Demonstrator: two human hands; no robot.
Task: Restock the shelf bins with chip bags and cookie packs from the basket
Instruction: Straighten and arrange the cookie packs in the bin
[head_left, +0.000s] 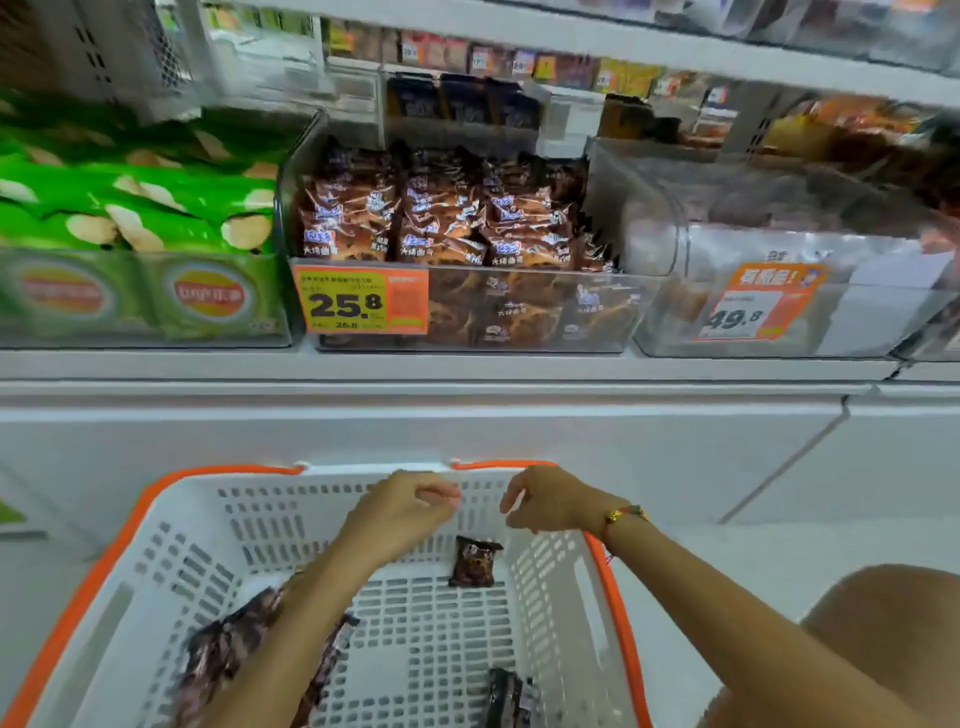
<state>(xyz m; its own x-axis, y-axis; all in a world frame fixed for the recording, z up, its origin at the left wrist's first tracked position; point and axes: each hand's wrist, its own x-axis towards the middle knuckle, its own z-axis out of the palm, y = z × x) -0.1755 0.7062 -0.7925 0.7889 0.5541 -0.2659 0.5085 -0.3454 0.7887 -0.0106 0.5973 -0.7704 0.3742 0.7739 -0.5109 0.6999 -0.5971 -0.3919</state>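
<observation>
A white basket with an orange rim (130, 525) stands below me. A dark brown cookie pack (474, 562) lies against its far wall. More dark packs (228, 644) lie at its left under my left forearm, and another dark pack (506, 699) sits near the front. My left hand (402, 512) and my right hand (545, 499) hover over the basket's far end with loosely curled fingers, holding nothing. On the shelf above, a clear bin (597, 312) is full of brown cookie packs (436, 213). Left of it stands a bin of green chip bags (135, 208).
A clear bin (670, 244) with an orange 49.8 tag sits at the right on the white shelf (467, 371). An orange 25.8 price tag (361, 300) marks the cookie bin. An upper shelf carries more goods. My knee (893, 613) shows at bottom right.
</observation>
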